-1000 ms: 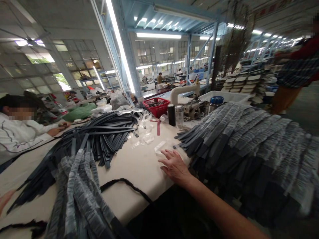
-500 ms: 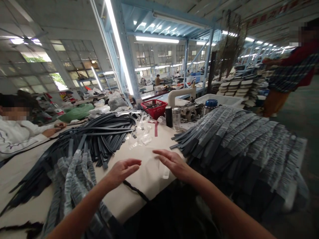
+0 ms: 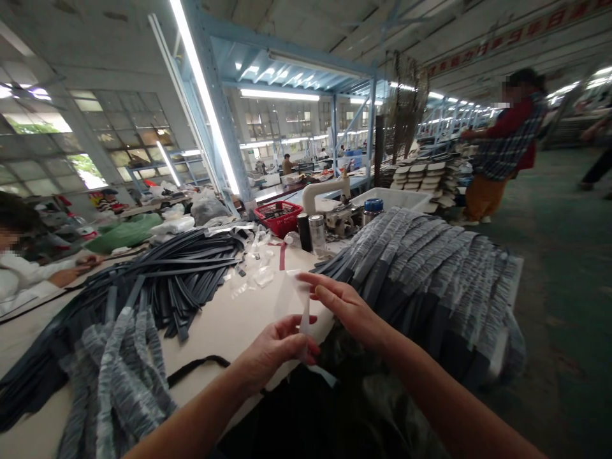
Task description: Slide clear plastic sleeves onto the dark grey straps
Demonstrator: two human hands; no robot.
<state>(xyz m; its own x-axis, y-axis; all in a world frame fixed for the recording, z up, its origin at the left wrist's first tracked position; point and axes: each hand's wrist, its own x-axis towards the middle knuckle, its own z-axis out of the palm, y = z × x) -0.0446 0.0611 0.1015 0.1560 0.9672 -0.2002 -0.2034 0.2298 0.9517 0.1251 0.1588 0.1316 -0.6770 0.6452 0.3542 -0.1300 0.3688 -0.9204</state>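
A thin, see-through plastic strip (image 3: pixel 305 306) stretches between my two hands over the front edge of the table. My left hand (image 3: pixel 275 347) is closed around its lower part, and a pale end of the strip hangs below the fingers. Higher up, my right hand (image 3: pixel 344 307) pinches the strip near its top between thumb and fingers. To the right lies a large bundle of dark flat straps (image 3: pixel 430 268), partly covered with wrinkled clear plastic. Loose dark straps (image 3: pixel 186 268) are heaped on the left, with plastic-wrapped straps (image 3: pixel 122 376) in front of them.
Clear plastic scraps (image 3: pixel 258 271) lie on the pale tabletop (image 3: pixel 215 338). Behind stand a red basket (image 3: pixel 278 220), a black bottle (image 3: pixel 304 232), a clear jar (image 3: pixel 317 234) and a machine (image 3: pixel 339 220). One person (image 3: pixel 29 274) sits at left; another (image 3: pixel 507 146) stands at right.
My left hand has moved right and closed on the plastic strip, which my right hand was holding before. The view has turned a little to the right.
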